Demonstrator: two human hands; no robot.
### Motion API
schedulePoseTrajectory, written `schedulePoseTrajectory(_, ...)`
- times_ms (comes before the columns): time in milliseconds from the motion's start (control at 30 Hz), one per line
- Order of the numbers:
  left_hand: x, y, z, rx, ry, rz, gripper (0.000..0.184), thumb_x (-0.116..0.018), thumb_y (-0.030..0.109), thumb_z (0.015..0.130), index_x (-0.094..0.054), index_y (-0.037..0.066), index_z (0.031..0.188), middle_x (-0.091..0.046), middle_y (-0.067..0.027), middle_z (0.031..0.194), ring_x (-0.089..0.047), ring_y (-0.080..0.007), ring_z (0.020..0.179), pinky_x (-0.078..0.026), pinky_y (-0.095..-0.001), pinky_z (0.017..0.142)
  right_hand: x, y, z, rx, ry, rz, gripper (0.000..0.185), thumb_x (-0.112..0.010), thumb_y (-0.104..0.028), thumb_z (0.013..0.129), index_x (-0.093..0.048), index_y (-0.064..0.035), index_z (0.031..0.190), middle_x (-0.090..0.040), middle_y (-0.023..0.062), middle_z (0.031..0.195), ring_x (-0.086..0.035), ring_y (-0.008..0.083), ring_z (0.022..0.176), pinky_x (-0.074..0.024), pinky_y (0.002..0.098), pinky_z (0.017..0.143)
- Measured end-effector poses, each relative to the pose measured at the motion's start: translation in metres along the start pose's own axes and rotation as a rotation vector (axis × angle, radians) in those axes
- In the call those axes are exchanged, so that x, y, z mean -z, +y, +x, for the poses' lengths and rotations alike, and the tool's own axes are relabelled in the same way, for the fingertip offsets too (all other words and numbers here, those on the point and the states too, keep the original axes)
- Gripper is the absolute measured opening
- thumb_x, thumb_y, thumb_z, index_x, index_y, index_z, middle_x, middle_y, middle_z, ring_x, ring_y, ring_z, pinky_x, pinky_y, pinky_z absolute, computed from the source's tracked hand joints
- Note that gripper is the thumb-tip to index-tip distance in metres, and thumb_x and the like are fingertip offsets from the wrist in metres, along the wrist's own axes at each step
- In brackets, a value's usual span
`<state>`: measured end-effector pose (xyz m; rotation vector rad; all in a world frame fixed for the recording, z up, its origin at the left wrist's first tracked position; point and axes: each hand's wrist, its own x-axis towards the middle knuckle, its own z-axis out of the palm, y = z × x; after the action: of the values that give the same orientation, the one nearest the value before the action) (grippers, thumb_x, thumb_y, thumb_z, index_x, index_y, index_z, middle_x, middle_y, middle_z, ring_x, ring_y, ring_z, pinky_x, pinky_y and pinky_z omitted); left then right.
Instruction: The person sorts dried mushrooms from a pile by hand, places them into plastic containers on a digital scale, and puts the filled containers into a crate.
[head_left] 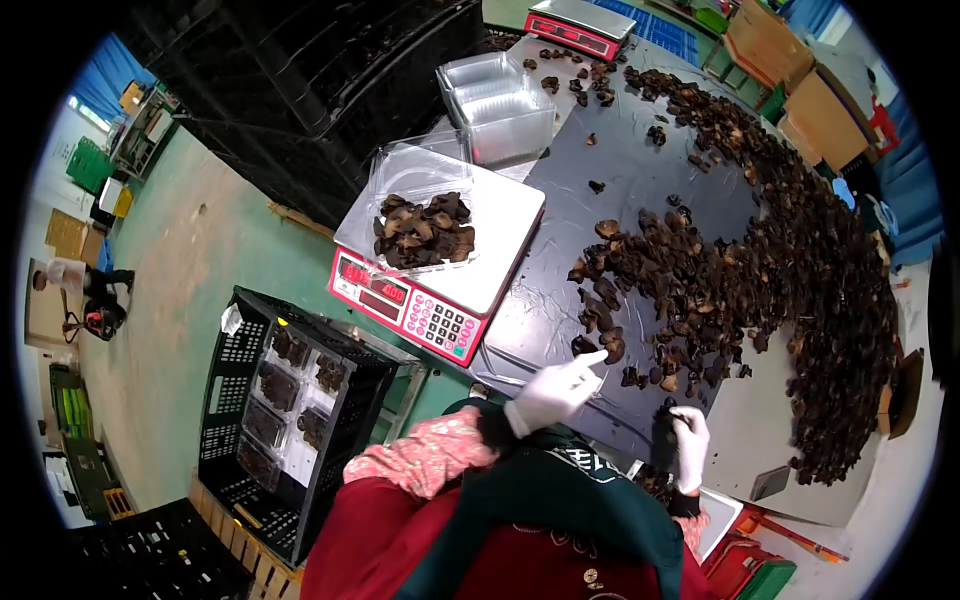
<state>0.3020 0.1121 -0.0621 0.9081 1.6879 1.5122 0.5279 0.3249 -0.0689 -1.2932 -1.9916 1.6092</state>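
Observation:
My left hand [556, 394], in a white glove, is over the near edge of the dark tabletop [540, 300]. Its index finger stretches toward brown-black fungus pieces [608, 343], and nothing shows in its grip. Farther right, my gloved right hand [691, 446] curls its fingers against a dark fungus piece [665, 422]. A large spread of the same pieces [700, 270] covers the table's right part. On the red and white scale [510, 215] rests an open clear plastic box holding fungus pieces [422, 232]; its display is lit red.
Stacked clear boxes [500, 110] stand behind the scale, beside tall black crates [330, 90]. A second scale [580, 30] is at the far end. At lower left, a black crate [290, 420] holds filled boxes. Another person [90, 280] is at far left.

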Motion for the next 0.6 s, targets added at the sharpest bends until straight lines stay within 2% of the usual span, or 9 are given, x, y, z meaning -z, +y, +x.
schedulePoseTrajectory(33, 0.006, -0.013, -0.006, -0.046, 0.129, -0.161, 0.037, -0.054, 0.011, 0.095, -0.056, 0.001, 0.131, -0.067, -0.0040, 0.081, -0.062, -0.0104, 0.071, -0.051, -0.0256, 0.067, 0.015, 0.022, 0.001, 0.039, 0.079, -0.007, 0.012, -0.056, 0.001, 0.088, -0.065, -0.0038, 0.096, -0.062, -0.0022, 0.085, -0.052, 0.0044, 0.069, -0.0427, 0.0200, 0.061)
schedulePoseTrajectory(100, 0.041, -0.006, -0.023, -0.126, 0.321, -0.019, 0.033, -0.051, 0.002, 0.093, -0.063, 0.003, 0.124, -0.067, -0.0027, 0.082, -0.060, -0.0075, 0.072, -0.050, -0.0205, 0.067, 0.032, 0.030, 0.005, -0.026, 0.121, -0.024, 0.013, -0.055, 0.000, 0.089, -0.065, -0.0062, 0.095, -0.057, -0.0055, 0.080, -0.046, 0.0017, 0.063, -0.0370, 0.0174, 0.055)
schedulePoseTrajectory(167, 0.075, 0.009, -0.040, 0.018, 0.574, -0.067, 0.023, -0.047, 0.007, 0.102, -0.065, -0.001, 0.116, -0.069, -0.0042, 0.081, -0.059, -0.0058, 0.065, -0.048, -0.0197, 0.061, 0.022, 0.013, 0.010, -0.004, 0.155, -0.114, 0.015, -0.055, 0.000, 0.088, -0.065, -0.0075, 0.095, -0.054, -0.0066, 0.077, -0.041, 0.0005, 0.060, -0.0324, 0.0167, 0.052)
schedulePoseTrajectory(267, 0.138, 0.031, -0.060, -0.108, 0.988, 0.119, 0.025, -0.046, 0.015, 0.105, -0.063, 0.001, 0.116, -0.062, 0.0007, 0.072, -0.050, -0.0029, 0.055, -0.041, -0.0177, 0.053, -0.007, 0.007, 0.048, 0.181, 0.138, -0.177, 0.013, -0.056, 0.002, 0.085, -0.063, -0.0032, 0.095, -0.059, -0.0016, 0.082, -0.053, 0.0076, 0.074, -0.0446, 0.0221, 0.069)
schedulePoseTrajectory(333, 0.181, 0.034, -0.071, -0.131, 1.196, 0.006, 0.025, -0.045, 0.018, 0.105, -0.063, 0.002, 0.114, -0.060, 0.0014, 0.070, -0.043, -0.0026, 0.051, -0.032, -0.0176, 0.048, -0.035, -0.028, 0.062, 0.343, 0.170, -0.293, 0.013, -0.055, 0.003, 0.083, -0.061, -0.0015, 0.094, -0.060, 0.0019, 0.084, -0.056, 0.0112, 0.082, -0.0460, 0.0251, 0.079)
schedulePoseTrajectory(367, 0.197, 0.034, -0.075, -0.119, 1.272, -0.013, 0.026, -0.045, 0.019, 0.105, -0.063, 0.002, 0.114, -0.060, 0.0018, 0.071, -0.041, -0.0018, 0.052, -0.030, -0.0172, 0.047, -0.043, -0.039, 0.071, 0.379, 0.151, -0.277, 0.013, -0.055, 0.003, 0.083, -0.061, -0.0017, 0.093, -0.060, 0.0026, 0.084, -0.056, 0.0112, 0.081, -0.0460, 0.0250, 0.078)
schedulePoseTrajectory(533, 0.241, 0.015, -0.092, -0.092, 1.313, -0.048, 0.024, -0.048, 0.014, 0.102, -0.065, -0.002, 0.110, -0.061, -0.0013, 0.072, -0.043, -0.0041, 0.052, -0.032, -0.0198, 0.050, -0.068, -0.076, 0.096, 0.284, 0.037, -0.252, 0.015, -0.053, 0.002, 0.082, -0.061, -0.0027, 0.094, -0.059, 0.0003, 0.083, -0.053, 0.0084, 0.078, -0.0447, 0.0231, 0.074)
schedulePoseTrajectory(567, 0.245, 0.008, -0.093, -0.073, 1.291, -0.042, 0.025, -0.047, 0.016, 0.103, -0.064, 0.001, 0.112, -0.061, -0.0007, 0.073, -0.043, -0.0034, 0.051, -0.031, -0.0190, 0.047, -0.075, -0.077, 0.099, 0.357, 0.037, -0.274, 0.015, -0.054, 0.001, 0.082, -0.062, -0.0029, 0.095, -0.059, -0.0006, 0.082, -0.052, 0.0076, 0.078, -0.0440, 0.0225, 0.073)
schedulePoseTrajectory(600, 0.248, 0.002, -0.095, -0.052, 1.267, -0.036, 0.025, -0.046, 0.019, 0.104, -0.064, 0.004, 0.114, -0.060, 0.0000, 0.074, -0.043, -0.0027, 0.051, -0.030, -0.0181, 0.045, -0.078, -0.073, 0.104, 0.305, -0.012, -0.228, 0.016, -0.053, 0.002, 0.082, -0.062, -0.0028, 0.095, -0.059, -0.0003, 0.082, -0.053, 0.0075, 0.078, -0.0444, 0.0225, 0.074)
